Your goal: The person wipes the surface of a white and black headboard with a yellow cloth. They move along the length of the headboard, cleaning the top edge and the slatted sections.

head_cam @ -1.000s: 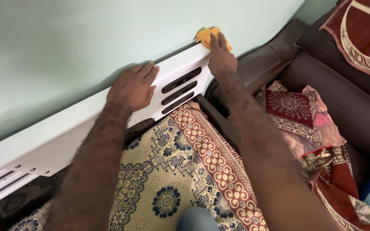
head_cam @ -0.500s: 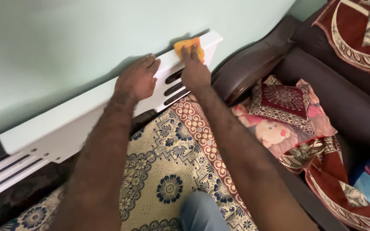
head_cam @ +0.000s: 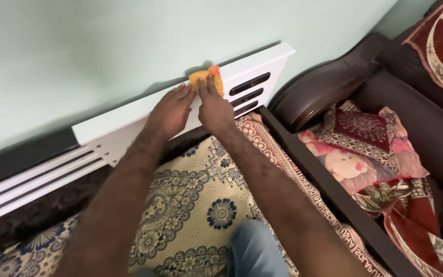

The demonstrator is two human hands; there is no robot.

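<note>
A white headboard panel (head_cam: 124,120) with three dark slots at its right end stands against a pale green wall. My right hand (head_cam: 213,105) presses an orange cloth (head_cam: 207,78) onto the panel's top edge, just left of the slots. My left hand (head_cam: 170,110) lies flat on the panel's face right beside it, fingers together, holding nothing. The two hands nearly touch.
A patterned cream, blue and red bedspread (head_cam: 206,205) covers the bed below. To the right stands a dark brown sofa (head_cam: 329,84) with a patterned cushion (head_cam: 360,131) and crumpled cloths. A lower white slatted section (head_cam: 32,182) runs to the left.
My right hand slid the orange cloth leftward along the top edge, from the panel's right end to beside my left hand. The view shifted left.
</note>
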